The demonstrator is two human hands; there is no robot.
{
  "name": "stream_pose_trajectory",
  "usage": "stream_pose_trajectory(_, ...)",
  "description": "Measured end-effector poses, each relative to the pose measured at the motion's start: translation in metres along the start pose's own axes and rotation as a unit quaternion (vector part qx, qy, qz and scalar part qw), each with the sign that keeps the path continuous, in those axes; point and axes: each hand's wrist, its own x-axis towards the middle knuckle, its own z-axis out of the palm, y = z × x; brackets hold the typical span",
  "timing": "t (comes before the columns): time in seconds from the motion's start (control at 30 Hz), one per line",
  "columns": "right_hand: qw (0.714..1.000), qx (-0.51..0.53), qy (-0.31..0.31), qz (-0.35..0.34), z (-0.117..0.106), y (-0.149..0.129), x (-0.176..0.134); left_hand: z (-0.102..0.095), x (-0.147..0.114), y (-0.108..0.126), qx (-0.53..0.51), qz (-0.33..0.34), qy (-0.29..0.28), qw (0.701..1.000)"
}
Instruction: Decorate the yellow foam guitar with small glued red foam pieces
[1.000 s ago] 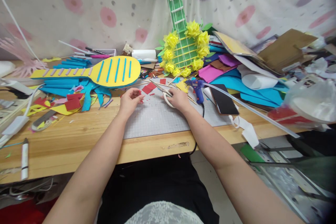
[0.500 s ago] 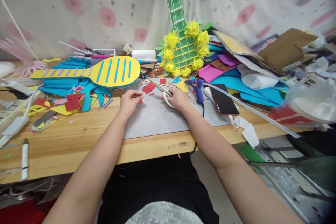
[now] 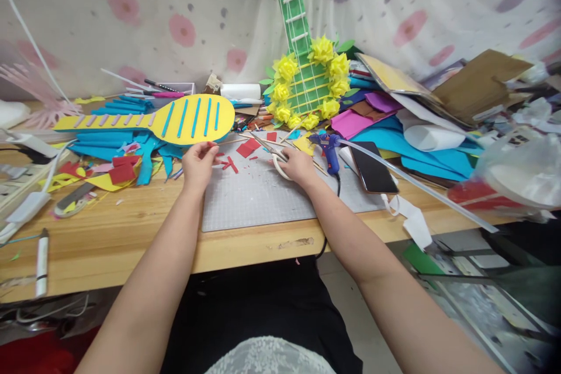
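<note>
My right hand (image 3: 300, 168) is closed round the light-coloured handles of a pair of scissors (image 3: 277, 162). The blades point up and left over a grey cutting mat (image 3: 254, 207). At the mat's left edge, my left hand (image 3: 198, 166) has its fingertips pinched together. A speck of red shows by them, too small to tell whether it is held. Narrow red paper strips (image 3: 230, 165) lie on the mat just right of that hand. A red paper piece (image 3: 248, 147) lies between the strips and the scissors.
Behind my left hand lies a yellow guitar-shaped craft (image 3: 197, 120). A green one with yellow flowers (image 3: 309, 85) leans at the back. Right of the scissors are a blue glue gun (image 3: 331, 155) and a phone (image 3: 374, 168). Coloured scraps (image 3: 120, 172) lie left, sheets (image 3: 409, 143) right.
My left hand has moved left and slightly back, away from the red strips, which now lie in view on the mat. My right hand and the scissors have stayed almost still.
</note>
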Motion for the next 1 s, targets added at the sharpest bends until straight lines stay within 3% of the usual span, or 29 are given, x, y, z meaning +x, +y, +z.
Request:
stream_pose_trajectory(0.1,1.000,0.003,-0.006,0.009,-0.002,0.001,0.001,-0.009,0.009,0.000,0.006,-0.008,0.053,0.999)
stream_pose_trajectory(0.2,1.000,0.006,-0.014,0.020,-0.003,0.003,0.003,-0.012,0.013,0.000,0.025,-0.031,0.062,0.997)
stream_pose_trajectory(0.3,0.999,0.007,-0.032,0.027,-0.004,0.004,0.004,-0.013,0.015,0.004,0.064,-0.046,0.028,0.997)
stream_pose_trajectory(0.4,0.998,0.009,-0.039,0.038,-0.005,0.005,0.004,-0.018,0.019,0.014,0.170,-0.040,-0.048,0.983)
stream_pose_trajectory(0.47,0.999,0.012,-0.036,0.037,-0.006,0.004,0.003,-0.023,0.022,0.022,0.305,-0.017,-0.093,0.948)
stream_pose_trajectory(0.57,0.999,0.016,-0.034,0.033,-0.007,0.004,0.003,-0.025,0.024,0.030,0.486,0.020,-0.148,0.861)
stream_pose_trajectory(0.63,0.999,0.019,-0.031,0.033,-0.007,0.005,0.003,-0.020,0.023,0.032,0.551,0.039,-0.176,0.815)
stream_pose_trajectory(0.73,0.999,0.022,-0.026,0.035,-0.006,0.006,0.003,-0.008,0.018,0.032,0.598,0.063,-0.193,0.775)
stream_pose_trajectory(0.83,0.999,0.020,-0.028,0.038,-0.006,0.008,0.004,0.000,0.013,0.032,0.608,0.059,-0.195,0.767)
stream_pose_trajectory(1.0,0.999,0.021,-0.031,0.037,-0.007,0.008,0.004,-0.003,0.004,0.029,0.575,0.075,-0.158,0.799)
